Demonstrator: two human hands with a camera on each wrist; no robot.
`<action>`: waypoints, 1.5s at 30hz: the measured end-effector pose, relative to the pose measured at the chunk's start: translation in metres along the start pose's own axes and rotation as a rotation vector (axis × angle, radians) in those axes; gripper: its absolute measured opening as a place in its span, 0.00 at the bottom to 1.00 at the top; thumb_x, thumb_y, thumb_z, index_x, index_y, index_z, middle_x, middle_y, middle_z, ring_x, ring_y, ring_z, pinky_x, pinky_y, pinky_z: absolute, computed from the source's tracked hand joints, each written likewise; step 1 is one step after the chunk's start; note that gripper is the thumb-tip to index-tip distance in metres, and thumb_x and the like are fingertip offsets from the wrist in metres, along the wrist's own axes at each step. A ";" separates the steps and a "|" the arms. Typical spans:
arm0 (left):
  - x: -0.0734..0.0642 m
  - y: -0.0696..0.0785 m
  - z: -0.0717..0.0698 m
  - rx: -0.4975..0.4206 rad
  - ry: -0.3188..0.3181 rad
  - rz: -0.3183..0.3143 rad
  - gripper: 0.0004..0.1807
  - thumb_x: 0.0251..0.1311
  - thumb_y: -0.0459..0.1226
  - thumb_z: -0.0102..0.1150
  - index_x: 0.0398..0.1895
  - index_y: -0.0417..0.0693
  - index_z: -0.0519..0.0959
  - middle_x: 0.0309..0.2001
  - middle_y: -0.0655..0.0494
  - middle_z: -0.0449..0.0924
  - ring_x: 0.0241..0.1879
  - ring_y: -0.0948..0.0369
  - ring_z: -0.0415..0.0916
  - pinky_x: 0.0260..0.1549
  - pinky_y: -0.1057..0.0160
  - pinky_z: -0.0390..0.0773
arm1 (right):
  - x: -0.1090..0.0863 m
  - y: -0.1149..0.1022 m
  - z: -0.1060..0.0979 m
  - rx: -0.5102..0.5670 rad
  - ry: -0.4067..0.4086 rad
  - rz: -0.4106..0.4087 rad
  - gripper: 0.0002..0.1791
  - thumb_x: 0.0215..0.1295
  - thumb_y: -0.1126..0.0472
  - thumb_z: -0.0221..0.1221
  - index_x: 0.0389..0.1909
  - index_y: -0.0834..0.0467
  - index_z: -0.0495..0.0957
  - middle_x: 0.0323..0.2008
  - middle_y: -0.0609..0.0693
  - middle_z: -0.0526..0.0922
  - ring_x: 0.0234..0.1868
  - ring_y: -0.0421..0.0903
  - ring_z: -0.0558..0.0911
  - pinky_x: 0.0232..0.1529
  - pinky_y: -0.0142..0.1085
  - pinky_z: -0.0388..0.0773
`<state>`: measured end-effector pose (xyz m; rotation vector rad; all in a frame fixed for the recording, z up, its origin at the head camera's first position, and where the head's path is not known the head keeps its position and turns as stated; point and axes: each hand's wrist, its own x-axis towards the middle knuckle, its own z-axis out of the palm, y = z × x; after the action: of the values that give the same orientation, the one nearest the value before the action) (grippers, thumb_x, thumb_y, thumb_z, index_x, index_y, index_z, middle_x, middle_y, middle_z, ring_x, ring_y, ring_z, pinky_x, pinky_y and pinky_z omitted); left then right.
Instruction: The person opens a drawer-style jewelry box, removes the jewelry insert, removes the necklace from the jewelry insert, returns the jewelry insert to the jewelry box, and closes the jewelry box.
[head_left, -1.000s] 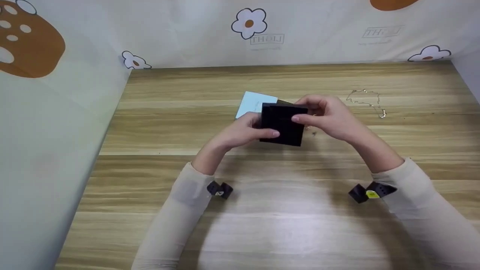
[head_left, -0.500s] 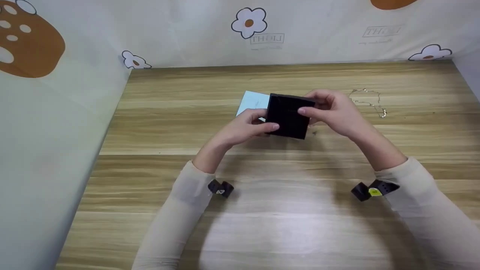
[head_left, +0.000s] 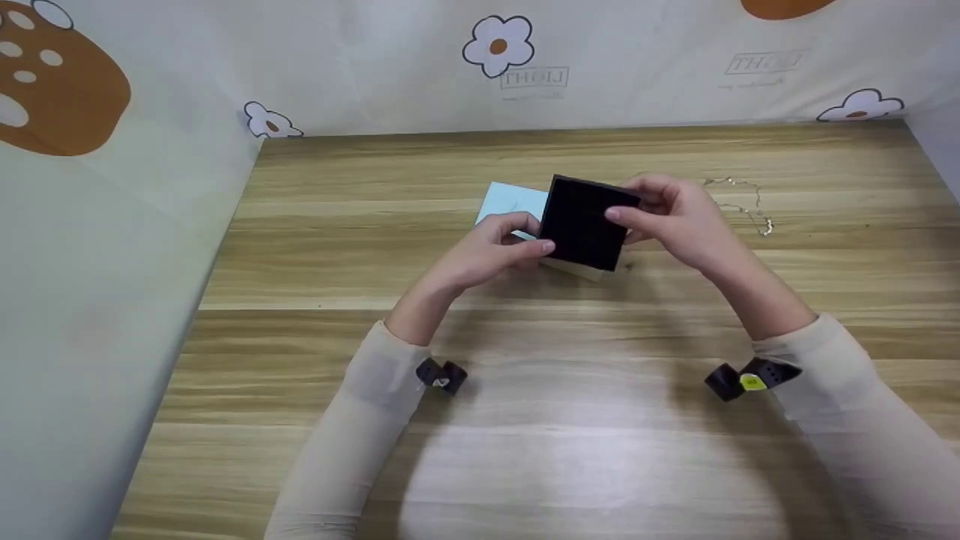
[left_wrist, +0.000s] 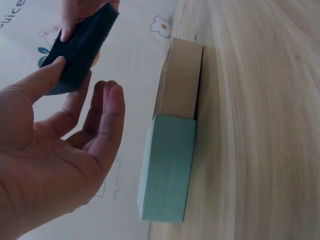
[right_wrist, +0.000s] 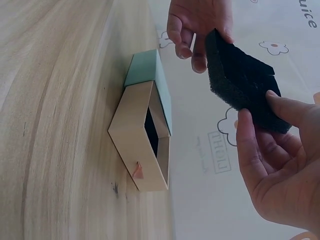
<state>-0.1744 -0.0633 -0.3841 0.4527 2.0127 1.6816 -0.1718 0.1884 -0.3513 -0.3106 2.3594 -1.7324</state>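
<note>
A square black foam pad [head_left: 585, 223] is held up between both hands. My left hand [head_left: 495, 253] pinches its left corner between thumb and index finger; the other fingers stand off it in the left wrist view. On the opposite side my right hand [head_left: 686, 221] grips the pad's edge, thumb on the upper face and fingers beneath. Behind and below the pad is a drawer-style gift box on the table: a mint-green sleeve [left_wrist: 170, 170] with a beige drawer [right_wrist: 131, 122] pulled partly out. A small pink ribbon tab [right_wrist: 138, 171] hangs from the drawer front. Inside the drawer looks dark.
A thin chain necklace [head_left: 759, 212] lies on the wooden table [head_left: 375, 277] to the right of the box, partly behind my right hand. A small dark speck [head_left: 629, 267] shows on the wood near the drawer. A printed cloth backdrop [head_left: 390, 67] borders the far edge.
Both hands have carried the foam pad up and to the right, and it is turned slightly. A strip of the beige drawer now shows below it.
</note>
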 end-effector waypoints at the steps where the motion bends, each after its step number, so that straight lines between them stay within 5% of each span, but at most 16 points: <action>1: 0.000 0.000 0.000 -0.002 0.003 -0.004 0.05 0.68 0.33 0.57 0.40 0.39 0.76 0.45 0.55 0.77 0.40 0.63 0.81 0.56 0.45 0.79 | 0.000 0.000 0.000 0.001 0.002 0.001 0.07 0.66 0.65 0.63 0.43 0.62 0.79 0.31 0.37 0.87 0.32 0.36 0.87 0.36 0.34 0.86; 9: -0.002 -0.002 -0.003 -0.003 0.027 -0.028 0.07 0.68 0.33 0.57 0.44 0.38 0.77 0.43 0.54 0.79 0.49 0.48 0.81 0.57 0.46 0.78 | 0.001 0.003 -0.003 0.018 0.008 0.009 0.05 0.66 0.65 0.63 0.41 0.59 0.79 0.32 0.37 0.87 0.33 0.36 0.87 0.35 0.32 0.85; 21: -0.003 -0.003 -0.005 0.003 0.036 -0.024 0.04 0.67 0.33 0.58 0.40 0.40 0.77 0.41 0.56 0.80 0.47 0.49 0.81 0.56 0.49 0.80 | 0.002 0.006 -0.006 0.050 0.002 0.004 0.03 0.67 0.65 0.62 0.39 0.57 0.79 0.32 0.38 0.87 0.33 0.37 0.87 0.35 0.31 0.85; 30: -0.001 -0.004 -0.004 0.036 0.058 -0.022 0.03 0.68 0.31 0.57 0.37 0.39 0.77 0.40 0.55 0.81 0.40 0.61 0.80 0.55 0.48 0.80 | 0.003 0.008 -0.005 0.048 0.007 0.012 0.04 0.66 0.66 0.62 0.40 0.58 0.79 0.33 0.38 0.87 0.34 0.37 0.87 0.36 0.32 0.85; 41: 0.000 -0.005 -0.006 0.099 0.104 0.010 0.07 0.67 0.30 0.56 0.43 0.35 0.78 0.46 0.50 0.80 0.49 0.47 0.81 0.46 0.67 0.78 | 0.004 0.011 -0.008 0.074 0.009 0.008 0.05 0.66 0.67 0.62 0.41 0.59 0.79 0.33 0.39 0.87 0.33 0.37 0.87 0.36 0.32 0.85; 45: -0.001 -0.004 -0.006 0.133 0.147 0.025 0.08 0.65 0.31 0.57 0.45 0.36 0.78 0.48 0.48 0.80 0.50 0.50 0.82 0.45 0.69 0.76 | 0.004 0.013 -0.010 0.087 0.011 0.002 0.05 0.66 0.69 0.61 0.40 0.58 0.79 0.32 0.39 0.87 0.32 0.37 0.87 0.35 0.32 0.85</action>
<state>-0.1772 -0.0697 -0.3870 0.4121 2.2434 1.6449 -0.1791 0.1996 -0.3609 -0.2862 2.2821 -1.8344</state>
